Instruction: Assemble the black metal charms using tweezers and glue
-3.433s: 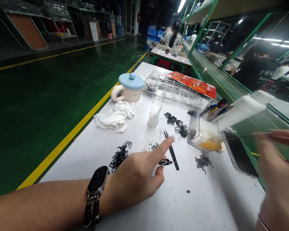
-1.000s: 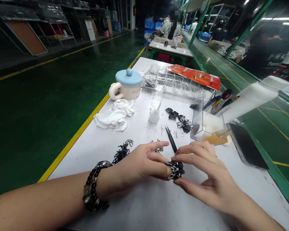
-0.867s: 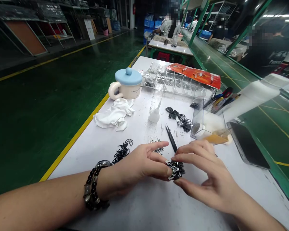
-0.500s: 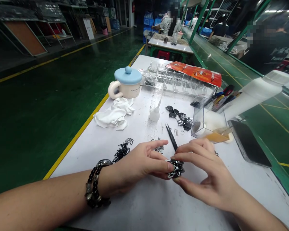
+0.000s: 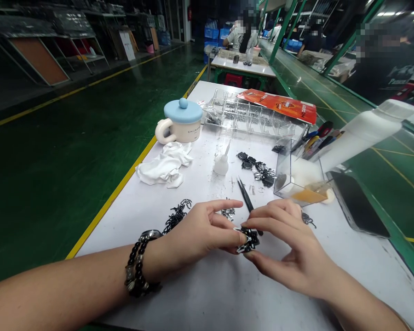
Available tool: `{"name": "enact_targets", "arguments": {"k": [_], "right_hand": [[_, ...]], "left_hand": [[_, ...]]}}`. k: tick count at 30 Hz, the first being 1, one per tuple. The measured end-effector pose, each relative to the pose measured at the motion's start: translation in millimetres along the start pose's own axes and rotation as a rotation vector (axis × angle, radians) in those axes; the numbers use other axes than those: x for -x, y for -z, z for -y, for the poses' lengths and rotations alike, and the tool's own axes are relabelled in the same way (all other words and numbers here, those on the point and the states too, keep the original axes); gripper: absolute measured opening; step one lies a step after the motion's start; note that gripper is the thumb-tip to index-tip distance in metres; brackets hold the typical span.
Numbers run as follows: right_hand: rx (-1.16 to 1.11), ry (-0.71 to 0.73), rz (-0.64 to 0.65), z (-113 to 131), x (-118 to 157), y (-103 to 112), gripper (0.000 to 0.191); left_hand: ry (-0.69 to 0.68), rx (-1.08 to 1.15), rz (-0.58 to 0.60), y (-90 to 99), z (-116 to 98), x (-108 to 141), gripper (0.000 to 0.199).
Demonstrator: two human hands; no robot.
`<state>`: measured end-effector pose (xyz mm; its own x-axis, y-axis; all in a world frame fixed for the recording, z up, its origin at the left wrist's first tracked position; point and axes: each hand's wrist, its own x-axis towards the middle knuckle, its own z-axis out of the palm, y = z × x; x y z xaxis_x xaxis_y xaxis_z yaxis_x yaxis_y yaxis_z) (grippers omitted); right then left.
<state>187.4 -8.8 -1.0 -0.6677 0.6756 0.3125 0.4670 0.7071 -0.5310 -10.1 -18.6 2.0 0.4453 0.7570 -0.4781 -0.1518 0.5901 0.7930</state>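
My left hand (image 5: 203, 230) and my right hand (image 5: 286, 243) meet over a small clump of black and silver metal parts (image 5: 248, 240) on the white workbench (image 5: 200, 294). Fingertips of both hands pinch the clump from either side. Black tweezers (image 5: 245, 200) lie on the bench, their lower end running behind my right fingers. Tangled black metal pieces (image 5: 175, 217) lie just beyond my left wrist. A smaller tangle (image 5: 308, 219) sits beside my right hand, and silvery bits (image 5: 227, 213) lie near my left fingertips.
Farther up the bench are a pile of black parts (image 5: 258, 169), a clear box (image 5: 293, 177), a glue bottle (image 5: 221, 164), a white cloth (image 5: 163, 166), a lidded mug (image 5: 178, 126), a clear compartment tray (image 5: 248, 117), and a phone (image 5: 357, 204). The bench's left edge meets green floor.
Earlier my right hand held a thin tool near the clear box; now it pinches the clump with my left hand. The clump has turned slightly, and the view has shifted a little.
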Motion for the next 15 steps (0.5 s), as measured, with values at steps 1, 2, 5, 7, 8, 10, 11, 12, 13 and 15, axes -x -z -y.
{"name": "enact_targets", "arguments": {"k": [1,2,5,7,8,10,11,12,13,15], "right_hand": [[-0.012,-0.004,0.003,0,0,0,0.028],[-0.028,-0.009,0.003,-1,0,0,0.028],[-0.106,-0.046,-0.010,-4,1,-2,0.031],[-0.187,-0.074,-0.029,-5,2,-4,0.034],[-0.235,-0.087,-0.038,-6,2,-5,0.035],[-0.332,-0.109,-0.055,-8,2,-8,0.035],[-0.376,-0.116,-0.066,-9,3,-9,0.034],[-0.411,-0.117,-0.080,-9,3,-9,0.033],[-0.434,-0.120,-0.098,-10,3,-10,0.031],[-0.448,-0.145,-0.128,-11,5,-10,0.028]], "left_hand": [[0.001,-0.001,-0.003,-0.1,0,0,0.066],[0.002,-0.001,-0.005,-0.1,0,1,0.064],[-0.008,0.009,0.009,0.6,-1,3,0.063],[-0.020,0.036,0.034,1.3,-2,3,0.063],[-0.024,0.052,0.054,1.6,-2,2,0.063],[-0.024,0.078,0.099,1.5,-1,2,0.062],[-0.038,0.084,0.103,1.3,-1,3,0.060],[-0.074,0.082,0.084,1.2,-1,5,0.057],[-0.146,0.074,0.032,1.1,-2,9,0.051],[-0.363,0.023,-0.136,1.8,-4,22,0.038]]}}
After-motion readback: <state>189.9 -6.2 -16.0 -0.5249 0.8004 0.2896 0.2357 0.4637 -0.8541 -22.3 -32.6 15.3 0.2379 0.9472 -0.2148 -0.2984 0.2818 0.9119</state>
